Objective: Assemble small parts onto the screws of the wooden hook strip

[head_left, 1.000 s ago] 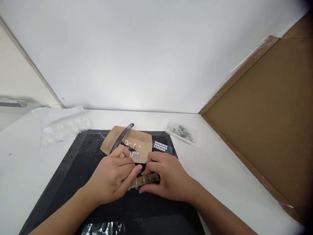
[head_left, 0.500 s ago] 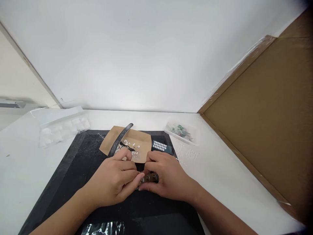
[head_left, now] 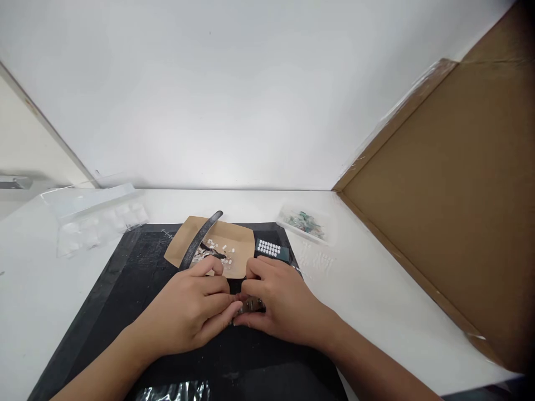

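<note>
Between my hands, low over the black mat point(head_left: 104, 301), is a small dark brown, shiny curved piece point(head_left: 253, 304) with round spots on it. My right hand point(head_left: 284, 303) is closed around it, thumb below and fingers above. My left hand point(head_left: 200, 306) is closed too, its thumb and fingertips pinched at the left end of that piece. My fingers cover much of it, so its kind cannot be made out. Just beyond my hands lies a tan paper tray point(head_left: 240, 239) holding white bits and dark scraps. A black curved strip point(head_left: 200, 239), like a nail file, rests across its left side.
A dark card with rows of white oval dots point(head_left: 270, 248) lies right of the tray. Farther right stands a clear box of small green and clear pieces point(head_left: 307, 223), near scattered clear bits point(head_left: 324, 260). Clear plastic packaging point(head_left: 100, 225) sits left. Cardboard point(head_left: 438, 195) walls the right side.
The whole view has shifted slightly, so things appear a little farther left. Both hands keep their hold on the dark piece, which shows slightly less between the fingers.
</note>
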`<state>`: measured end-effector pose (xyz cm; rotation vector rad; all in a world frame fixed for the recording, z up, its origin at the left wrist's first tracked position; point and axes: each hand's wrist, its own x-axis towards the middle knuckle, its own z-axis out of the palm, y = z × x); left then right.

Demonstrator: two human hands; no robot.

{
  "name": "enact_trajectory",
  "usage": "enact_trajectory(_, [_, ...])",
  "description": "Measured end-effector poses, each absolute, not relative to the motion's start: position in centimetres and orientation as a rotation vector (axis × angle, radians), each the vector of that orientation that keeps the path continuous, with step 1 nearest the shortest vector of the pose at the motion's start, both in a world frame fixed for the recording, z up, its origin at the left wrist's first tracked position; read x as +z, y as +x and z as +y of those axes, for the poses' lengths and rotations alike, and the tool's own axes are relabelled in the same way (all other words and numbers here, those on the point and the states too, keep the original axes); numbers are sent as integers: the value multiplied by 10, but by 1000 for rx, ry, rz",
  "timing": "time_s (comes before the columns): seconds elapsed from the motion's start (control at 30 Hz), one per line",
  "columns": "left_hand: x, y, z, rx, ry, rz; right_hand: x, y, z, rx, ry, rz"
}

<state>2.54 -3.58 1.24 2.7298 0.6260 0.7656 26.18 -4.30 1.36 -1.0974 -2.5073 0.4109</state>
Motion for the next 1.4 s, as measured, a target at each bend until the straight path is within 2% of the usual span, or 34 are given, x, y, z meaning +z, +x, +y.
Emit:
enact_trajectory(0.57, [16, 17, -35, 513, 2691, 641, 13, 270, -35, 534, -1025, -2520])
enact_trajectory(0.77, [15, 19, -34, 553, 2723, 645, 22, 273, -35, 544, -976, -2527])
enact_trajectory(1.13, [10, 27, -47, 561, 2834, 646, 31, 285, -28, 201, -1059, -2170])
enact_trajectory(1.4, [1, 38, -51, 645, 2879, 694, 30, 281, -29, 200, -1077, -2186])
